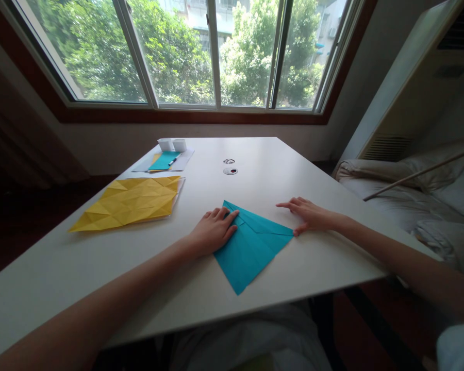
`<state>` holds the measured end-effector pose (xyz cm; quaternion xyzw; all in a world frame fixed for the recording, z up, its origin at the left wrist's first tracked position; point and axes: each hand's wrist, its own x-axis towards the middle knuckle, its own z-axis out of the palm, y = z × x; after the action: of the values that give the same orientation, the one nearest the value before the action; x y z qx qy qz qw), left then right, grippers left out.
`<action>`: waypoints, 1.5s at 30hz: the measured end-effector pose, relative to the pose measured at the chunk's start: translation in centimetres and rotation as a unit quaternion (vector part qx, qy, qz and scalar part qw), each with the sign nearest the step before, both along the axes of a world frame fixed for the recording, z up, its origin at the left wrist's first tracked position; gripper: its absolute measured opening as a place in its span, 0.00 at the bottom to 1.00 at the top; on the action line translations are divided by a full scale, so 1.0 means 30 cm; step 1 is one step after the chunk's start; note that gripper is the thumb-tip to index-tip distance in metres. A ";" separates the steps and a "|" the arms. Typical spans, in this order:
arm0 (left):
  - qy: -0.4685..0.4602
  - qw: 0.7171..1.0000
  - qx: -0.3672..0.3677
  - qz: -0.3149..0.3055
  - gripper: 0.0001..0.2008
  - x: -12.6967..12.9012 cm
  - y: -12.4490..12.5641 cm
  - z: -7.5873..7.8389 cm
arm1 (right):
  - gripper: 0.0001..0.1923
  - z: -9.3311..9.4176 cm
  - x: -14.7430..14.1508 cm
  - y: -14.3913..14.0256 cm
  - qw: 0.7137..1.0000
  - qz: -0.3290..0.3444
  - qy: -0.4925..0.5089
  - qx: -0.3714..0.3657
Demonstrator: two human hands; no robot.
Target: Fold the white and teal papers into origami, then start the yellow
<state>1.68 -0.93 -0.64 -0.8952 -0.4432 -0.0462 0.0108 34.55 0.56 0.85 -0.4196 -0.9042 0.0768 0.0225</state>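
A teal sheet of paper (251, 247), folded into a triangle, lies flat on the white table (301, 268) in front of me. My left hand (213, 229) presses down on the sheet's left upper edge with the fingers together. My right hand (307, 215) rests flat on the table at the sheet's right corner, thumb touching the paper tip, fingers spread.
A creased yellow sheet (129, 208) lies to the left. Farther back are another teal sheet (163, 161) with a pen (172, 161) and two small white boxes (172, 144). A cable port (230, 170) is mid-table. A couch with bedding (421, 190) stands right.
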 end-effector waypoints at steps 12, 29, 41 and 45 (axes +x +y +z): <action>0.034 0.998 0.016 0.046 0.26 0.002 -0.017 0.029 | 0.31 0.070 -0.063 -0.031 0.999 0.015 0.046 -0.023; 0.083 0.982 0.089 0.142 0.16 -0.008 -0.027 0.076 | 0.26 0.035 -0.436 -0.133 0.976 0.212 0.021 0.041; 0.082 0.984 0.115 0.110 0.19 -0.031 -0.013 0.098 | 0.21 0.020 -0.347 -0.099 0.985 0.053 0.009 0.161; 0.027 0.996 0.088 -0.008 0.16 -0.026 -0.011 0.097 | 0.21 0.016 -0.304 -0.039 0.981 -0.001 -0.014 0.192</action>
<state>0.89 -1.27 2.28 -0.8953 -0.4295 -0.0613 0.1013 25.43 -0.62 1.34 -0.4094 -0.9019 -0.1041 0.0901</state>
